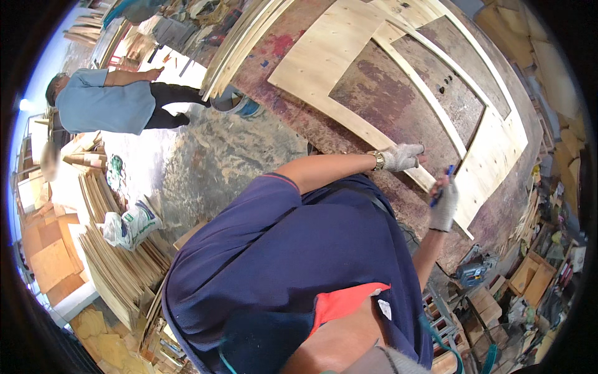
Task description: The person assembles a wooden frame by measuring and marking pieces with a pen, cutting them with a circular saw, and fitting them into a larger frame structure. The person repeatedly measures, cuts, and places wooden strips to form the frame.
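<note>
A cut plywood panel [330,53] with large rectangular openings lies across a worn, stained worktable [374,93]. My left hand [402,158], in a pale knit glove with bare fingertips, rests on the panel's near strip with its fingers stretched out. To its right, my right hand [443,202], gloved the same way, is closed around a blue pen [450,170]. That hand is over the panel's near right corner, beside the wide solid end. Its fingers are slightly blurred.
Long wood strips [246,43] are stacked on the table's left. A person in a blue shirt [106,103] stands at the far left, near a bucket [240,105]. Stacked thin boards [112,268] and a white bag [132,225] are left of me; a toolbox [476,269] and clutter lie right.
</note>
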A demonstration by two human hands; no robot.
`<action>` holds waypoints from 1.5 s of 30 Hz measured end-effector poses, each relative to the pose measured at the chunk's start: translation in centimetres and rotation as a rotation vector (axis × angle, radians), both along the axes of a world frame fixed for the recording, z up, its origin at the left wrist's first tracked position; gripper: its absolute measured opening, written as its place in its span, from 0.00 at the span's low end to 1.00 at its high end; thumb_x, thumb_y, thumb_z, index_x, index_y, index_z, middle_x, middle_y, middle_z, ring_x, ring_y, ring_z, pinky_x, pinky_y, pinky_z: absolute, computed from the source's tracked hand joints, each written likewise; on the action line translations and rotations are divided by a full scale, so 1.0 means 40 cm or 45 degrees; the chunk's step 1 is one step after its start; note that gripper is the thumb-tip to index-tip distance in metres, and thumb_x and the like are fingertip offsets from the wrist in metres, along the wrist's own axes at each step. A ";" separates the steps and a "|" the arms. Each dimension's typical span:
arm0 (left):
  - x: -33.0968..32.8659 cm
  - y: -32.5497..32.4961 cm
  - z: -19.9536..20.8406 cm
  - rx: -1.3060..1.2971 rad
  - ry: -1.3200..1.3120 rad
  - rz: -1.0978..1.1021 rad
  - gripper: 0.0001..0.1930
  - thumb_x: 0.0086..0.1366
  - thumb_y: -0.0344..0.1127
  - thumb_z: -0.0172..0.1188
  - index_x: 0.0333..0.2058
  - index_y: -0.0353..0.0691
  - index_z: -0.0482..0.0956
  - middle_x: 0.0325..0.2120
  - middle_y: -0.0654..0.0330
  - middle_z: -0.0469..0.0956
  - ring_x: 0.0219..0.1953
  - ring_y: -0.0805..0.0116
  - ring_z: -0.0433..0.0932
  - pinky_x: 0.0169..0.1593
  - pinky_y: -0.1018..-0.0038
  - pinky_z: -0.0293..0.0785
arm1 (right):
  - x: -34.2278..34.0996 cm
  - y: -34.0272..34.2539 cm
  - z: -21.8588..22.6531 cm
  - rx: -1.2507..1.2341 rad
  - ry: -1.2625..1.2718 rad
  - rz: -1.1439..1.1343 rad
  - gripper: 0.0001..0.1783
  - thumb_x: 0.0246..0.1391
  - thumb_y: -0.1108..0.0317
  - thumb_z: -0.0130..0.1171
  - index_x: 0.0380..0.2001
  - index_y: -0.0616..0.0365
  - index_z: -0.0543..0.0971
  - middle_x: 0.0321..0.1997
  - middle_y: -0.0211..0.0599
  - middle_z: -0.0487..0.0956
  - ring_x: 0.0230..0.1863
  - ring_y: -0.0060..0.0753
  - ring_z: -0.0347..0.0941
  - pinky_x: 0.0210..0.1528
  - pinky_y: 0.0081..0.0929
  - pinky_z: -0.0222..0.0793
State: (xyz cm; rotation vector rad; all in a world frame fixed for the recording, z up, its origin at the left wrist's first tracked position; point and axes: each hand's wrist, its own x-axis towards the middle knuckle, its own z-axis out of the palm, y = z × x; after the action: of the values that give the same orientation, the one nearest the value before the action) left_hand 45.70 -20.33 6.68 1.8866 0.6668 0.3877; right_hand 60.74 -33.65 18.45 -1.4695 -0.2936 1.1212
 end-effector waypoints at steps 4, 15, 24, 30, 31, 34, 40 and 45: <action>0.044 -0.045 0.085 -1.478 -0.261 -0.183 0.20 0.83 0.49 0.48 0.51 0.37 0.78 0.35 0.60 0.83 0.34 0.71 0.83 0.41 0.67 0.85 | -0.044 -0.044 -0.145 0.073 0.709 -0.005 0.15 0.76 0.51 0.53 0.48 0.50 0.76 0.22 0.19 0.68 0.16 0.15 0.61 0.17 0.19 0.60; 0.077 -0.211 0.132 -1.810 -0.018 0.166 0.24 0.80 0.53 0.49 0.48 0.36 0.82 0.21 0.64 0.73 0.17 0.70 0.68 0.20 0.69 0.71 | -0.074 -0.175 -0.169 -0.072 0.778 -0.098 0.16 0.75 0.48 0.53 0.38 0.45 0.76 0.18 0.15 0.64 0.13 0.14 0.58 0.14 0.21 0.56; 0.221 -0.215 -0.004 -1.437 -0.164 0.709 0.11 0.81 0.43 0.48 0.41 0.42 0.70 0.44 0.46 0.86 0.40 0.52 0.86 0.38 0.61 0.83 | 0.014 -0.338 -0.135 -0.458 -0.779 0.264 0.20 0.68 0.53 0.54 0.42 0.60 0.83 0.37 0.61 0.83 0.46 0.66 0.81 0.50 0.55 0.74; 0.223 -0.183 -0.002 0.231 0.121 0.178 0.13 0.79 0.40 0.54 0.39 0.35 0.75 0.35 0.48 0.84 0.34 0.55 0.82 0.41 0.60 0.78 | 0.089 -0.547 -0.188 -0.755 -0.805 -0.066 0.18 0.67 0.54 0.54 0.41 0.59 0.80 0.38 0.62 0.82 0.46 0.70 0.79 0.47 0.59 0.73; 0.235 -0.193 -0.004 0.369 0.192 0.082 0.12 0.78 0.39 0.54 0.39 0.35 0.76 0.33 0.48 0.83 0.35 0.52 0.82 0.42 0.58 0.77 | 0.117 -0.569 -0.202 -0.737 -0.856 -0.171 0.16 0.67 0.56 0.54 0.42 0.59 0.81 0.37 0.62 0.82 0.44 0.69 0.80 0.46 0.59 0.74; 0.280 -0.214 -0.004 0.927 0.190 -0.231 0.16 0.65 0.43 0.68 0.39 0.37 0.75 0.37 0.47 0.76 0.43 0.42 0.76 0.50 0.53 0.73 | 0.191 -0.611 -0.228 -0.655 -0.829 -0.489 0.14 0.65 0.63 0.54 0.47 0.58 0.81 0.34 0.59 0.83 0.38 0.61 0.83 0.40 0.55 0.75; 0.353 -0.196 -0.028 1.080 0.219 -0.598 0.21 0.58 0.45 0.73 0.38 0.37 0.74 0.39 0.46 0.75 0.45 0.42 0.75 0.51 0.51 0.72 | 0.397 -0.617 -0.214 -0.168 -0.507 -0.934 0.16 0.67 0.67 0.54 0.55 0.58 0.80 0.30 0.44 0.85 0.31 0.31 0.84 0.33 0.36 0.76; 0.349 -0.169 -0.083 1.085 0.176 -0.737 0.20 0.56 0.40 0.73 0.37 0.36 0.74 0.41 0.42 0.77 0.46 0.38 0.77 0.51 0.49 0.74 | 0.481 -0.586 -0.203 0.046 -0.415 -1.120 0.19 0.69 0.54 0.58 0.49 0.58 0.83 0.30 0.46 0.85 0.31 0.37 0.83 0.38 0.37 0.76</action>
State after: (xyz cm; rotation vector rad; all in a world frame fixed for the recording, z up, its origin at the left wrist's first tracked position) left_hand 59.65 -27.07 3.36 2.8144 -0.0213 0.1629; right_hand 79.97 -57.08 10.32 -1.5064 0.1182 0.1702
